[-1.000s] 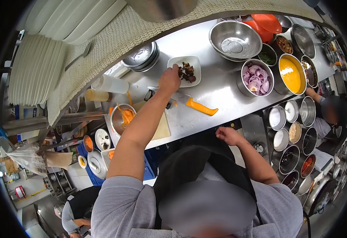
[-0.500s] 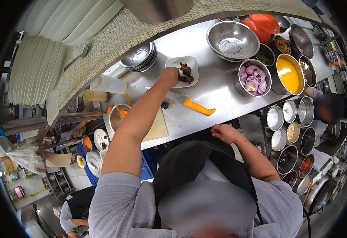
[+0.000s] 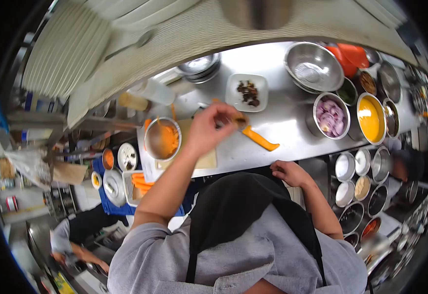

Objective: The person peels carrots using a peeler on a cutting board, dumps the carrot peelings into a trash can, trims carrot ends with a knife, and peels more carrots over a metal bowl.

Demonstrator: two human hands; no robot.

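My left hand (image 3: 211,128) is raised over the counter, its fingertips closed on a small brown food piece (image 3: 240,120). Behind it, a white square dish (image 3: 233,93) holds dark brown pieces. A knife with a yellow handle (image 3: 260,139) lies to the right of this hand, its blade largely hidden. A cutting board (image 3: 206,160) is partly covered by my left arm, beside a metal bowl of orange shreds (image 3: 169,142). My right hand (image 3: 291,173) hangs at the counter's front edge, fingers loosely bent, thumb apart, with nothing visible in it.
Metal bowls (image 3: 314,68) stand behind a pot of sliced onions (image 3: 330,117) and a pot of yellow liquid (image 3: 371,120). Squeeze bottles (image 3: 155,91) and stacked bowls (image 3: 202,68) are back left. A plate shelf (image 3: 175,54) overhangs the counter. Co-workers (image 3: 69,240) are lower left and far right.
My left hand has left the white dish and come back toward me with a brown piece in its fingers. My right hand stays near the edge. The camera view has shifted.
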